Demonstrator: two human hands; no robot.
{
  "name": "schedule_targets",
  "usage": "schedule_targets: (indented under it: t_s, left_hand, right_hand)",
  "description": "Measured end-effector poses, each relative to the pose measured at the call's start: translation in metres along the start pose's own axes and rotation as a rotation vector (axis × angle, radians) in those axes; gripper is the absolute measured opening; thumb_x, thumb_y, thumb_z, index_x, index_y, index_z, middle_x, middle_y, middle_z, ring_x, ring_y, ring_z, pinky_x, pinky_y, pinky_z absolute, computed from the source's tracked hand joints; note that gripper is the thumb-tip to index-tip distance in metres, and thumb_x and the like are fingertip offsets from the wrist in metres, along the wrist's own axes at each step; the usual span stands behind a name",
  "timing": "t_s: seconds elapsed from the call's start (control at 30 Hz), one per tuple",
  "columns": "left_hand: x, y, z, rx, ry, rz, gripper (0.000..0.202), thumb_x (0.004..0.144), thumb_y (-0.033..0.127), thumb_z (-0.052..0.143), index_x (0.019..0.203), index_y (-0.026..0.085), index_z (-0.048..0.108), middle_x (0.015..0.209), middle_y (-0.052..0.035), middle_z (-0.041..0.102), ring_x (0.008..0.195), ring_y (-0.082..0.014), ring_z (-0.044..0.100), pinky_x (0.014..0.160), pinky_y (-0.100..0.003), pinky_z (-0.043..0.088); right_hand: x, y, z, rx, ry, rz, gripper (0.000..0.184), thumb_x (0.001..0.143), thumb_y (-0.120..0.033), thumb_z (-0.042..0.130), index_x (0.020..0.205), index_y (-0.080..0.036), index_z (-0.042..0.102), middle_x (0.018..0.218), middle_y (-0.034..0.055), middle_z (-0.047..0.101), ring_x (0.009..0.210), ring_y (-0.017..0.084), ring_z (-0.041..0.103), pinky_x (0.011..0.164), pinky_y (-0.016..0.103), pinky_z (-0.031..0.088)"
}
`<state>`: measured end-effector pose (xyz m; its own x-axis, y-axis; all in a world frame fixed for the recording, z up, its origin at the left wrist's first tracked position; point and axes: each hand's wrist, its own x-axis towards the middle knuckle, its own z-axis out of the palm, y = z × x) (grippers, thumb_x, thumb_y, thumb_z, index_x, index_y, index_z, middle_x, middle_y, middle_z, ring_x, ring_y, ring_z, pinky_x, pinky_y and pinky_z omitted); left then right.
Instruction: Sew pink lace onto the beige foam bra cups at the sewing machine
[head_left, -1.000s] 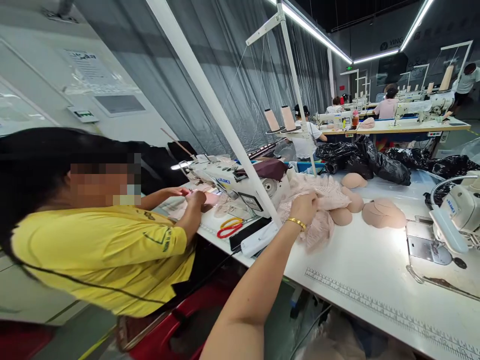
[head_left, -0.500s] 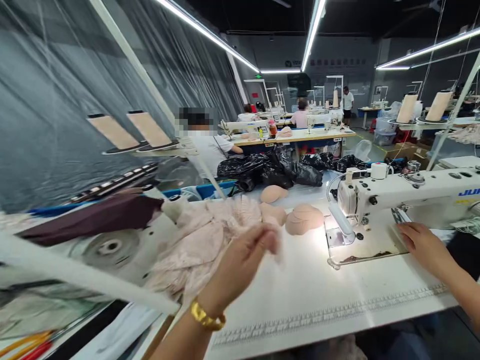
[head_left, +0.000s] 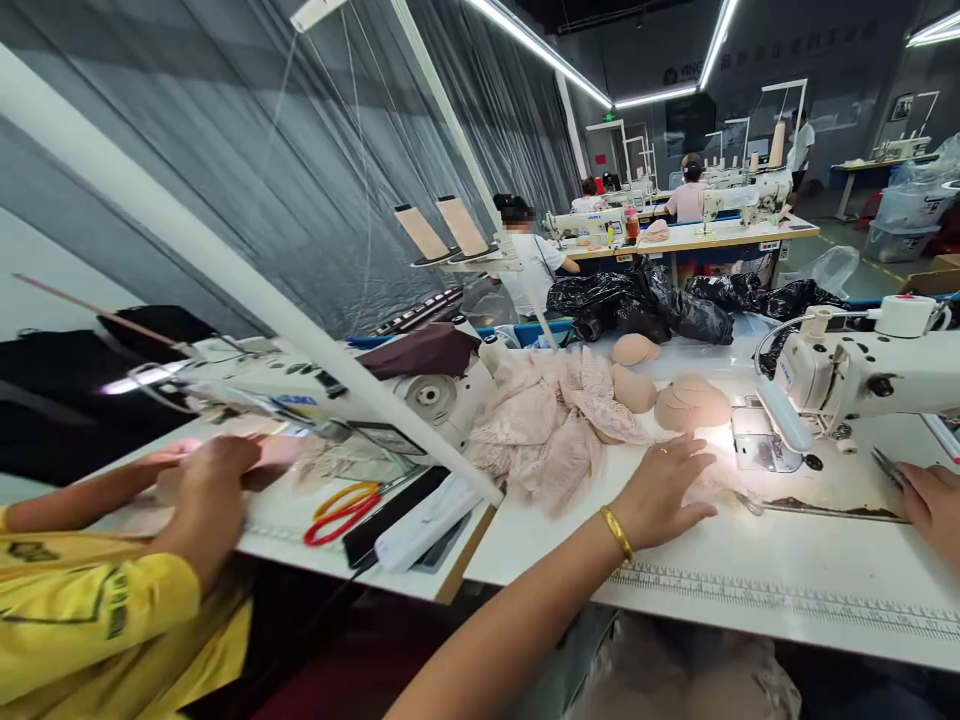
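Note:
My left hand (head_left: 667,492), with a gold bangle at the wrist, is open over the white table, fingers spread. It is just in front of the beige moulded bra cups (head_left: 694,402) and beside a heap of pale pink lace fabric (head_left: 536,425). A small sheer scrap (head_left: 724,488) lies by its fingertips. At the right edge my right hand (head_left: 934,508) is closed around small thread snips (head_left: 887,466), points toward the machine; part of this hand is out of frame. The sewing machine (head_left: 885,375) stands behind, its lamp lighting the needle plate (head_left: 765,440).
A ruler strip (head_left: 787,600) runs along the table's front edge. At left, a co-worker in a yellow shirt (head_left: 97,620) handles fabric at another machine, near red and orange scissors (head_left: 345,512). A white slanted pole (head_left: 300,330) crosses between stations. Black plastic bags (head_left: 645,300) lie behind.
The view has swung left, bringing the co-worker into sight. My left hand, raised with fingers together and blurred before, is now lower, spread near the bra cups. My right hand stays by the machine.

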<state>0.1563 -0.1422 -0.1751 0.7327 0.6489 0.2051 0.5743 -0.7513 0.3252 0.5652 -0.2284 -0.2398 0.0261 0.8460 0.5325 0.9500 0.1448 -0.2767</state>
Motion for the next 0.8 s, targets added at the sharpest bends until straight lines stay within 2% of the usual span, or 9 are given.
schedule_targets:
  t_s: [0.1,0.17,0.27,0.33,0.43,0.5,0.6,0.7,0.8]
  left_hand:
    - [0.011,0.013,0.005,0.071,-0.152,0.016,0.006,0.096,0.019,0.068,0.098,0.015,0.072,0.111,-0.0129,0.075,0.115,-0.0320,0.069,0.106,-0.051,0.051]
    - [0.011,0.020,0.002,-0.100,-0.197,0.104,0.012,0.101,0.020,0.061,0.096,0.016,0.071,0.102,-0.0092,0.077,0.104,-0.0252,0.073,0.098,-0.040,0.055]
    - [0.001,0.017,-0.007,-0.408,-0.109,0.210,0.021,0.105,0.032,0.056,0.116,0.020,0.069,0.125,-0.0094,0.075,0.118,-0.0213,0.070,0.102,-0.032,0.054]
    - [-0.006,0.006,-0.012,-0.341,-0.018,0.135,0.031,0.103,0.037,0.059,0.128,0.019,0.066,0.140,-0.0134,0.067,0.131,-0.0267,0.063,0.111,-0.040,0.049]
    - [-0.019,-0.010,-0.012,-0.100,-0.085,0.051,0.055,0.087,0.049,0.080,0.129,0.017,0.065,0.145,-0.0185,0.062,0.134,-0.0358,0.058,0.113,-0.051,0.045]
    - [-0.029,-0.012,-0.008,-0.022,-0.171,0.087,0.044,0.083,0.049,0.085,0.111,0.019,0.069,0.134,-0.0148,0.067,0.126,-0.0336,0.062,0.110,-0.048,0.046]
    - [-0.044,-0.006,-0.004,0.023,-0.189,0.099,0.020,0.096,0.034,0.071,0.086,0.018,0.063,0.107,-0.0095,0.072,0.108,-0.0268,0.066,0.103,-0.043,0.046]
    - [-0.055,0.001,-0.008,-0.214,-0.131,-0.099,0.021,0.102,0.032,0.057,0.085,0.020,0.056,0.085,-0.0051,0.071,0.083,-0.0204,0.064,0.082,-0.034,0.048]
    - [-0.059,0.005,-0.014,-0.782,-0.065,-0.349,0.028,0.103,0.048,0.055,0.100,0.021,0.054,0.080,-0.0018,0.072,0.058,-0.0124,0.050,0.059,-0.026,0.037]
  right_hand:
    - [-0.015,-0.007,0.004,-0.047,-0.089,-0.049,0.039,0.101,-0.046,0.035,0.100,-0.024,0.068,0.091,0.0161,0.072,0.083,0.036,0.071,0.074,0.051,0.052]
    - [-0.026,-0.015,0.006,0.024,-0.120,0.057,0.037,0.101,-0.053,0.038,0.103,-0.027,0.064,0.097,0.0136,0.074,0.083,0.034,0.073,0.069,0.047,0.055]
    - [-0.040,-0.039,0.003,0.226,-0.235,0.221,0.040,0.099,-0.064,0.045,0.111,-0.029,0.061,0.096,0.0090,0.077,0.078,0.030,0.077,0.064,0.039,0.060]
    - [-0.046,-0.064,-0.004,0.360,-0.293,0.256,0.044,0.099,-0.065,0.046,0.118,-0.028,0.062,0.095,0.0074,0.079,0.080,0.028,0.077,0.066,0.035,0.062]
    - [-0.050,-0.113,-0.015,0.499,-0.391,0.179,0.044,0.104,-0.058,0.045,0.130,-0.028,0.064,0.123,0.0088,0.077,0.108,0.027,0.075,0.091,0.034,0.061]
    - [-0.049,-0.144,-0.018,0.534,-0.575,0.063,0.044,0.103,-0.057,0.051,0.133,-0.030,0.068,0.130,0.0079,0.076,0.117,0.027,0.073,0.096,0.032,0.059]
    - [-0.035,-0.169,-0.007,0.503,-0.771,-0.090,0.043,0.101,-0.055,0.056,0.136,-0.034,0.070,0.131,0.0052,0.077,0.116,0.028,0.074,0.097,0.035,0.060]
    - [-0.013,-0.171,0.009,0.348,-0.592,-0.074,0.050,0.102,-0.055,0.049,0.142,-0.028,0.064,0.125,0.0090,0.079,0.106,0.033,0.078,0.085,0.044,0.064]
    - [0.000,-0.171,0.015,0.268,-0.373,-0.061,0.045,0.104,-0.054,0.046,0.133,-0.026,0.065,0.102,0.0083,0.081,0.086,0.031,0.079,0.066,0.040,0.061]
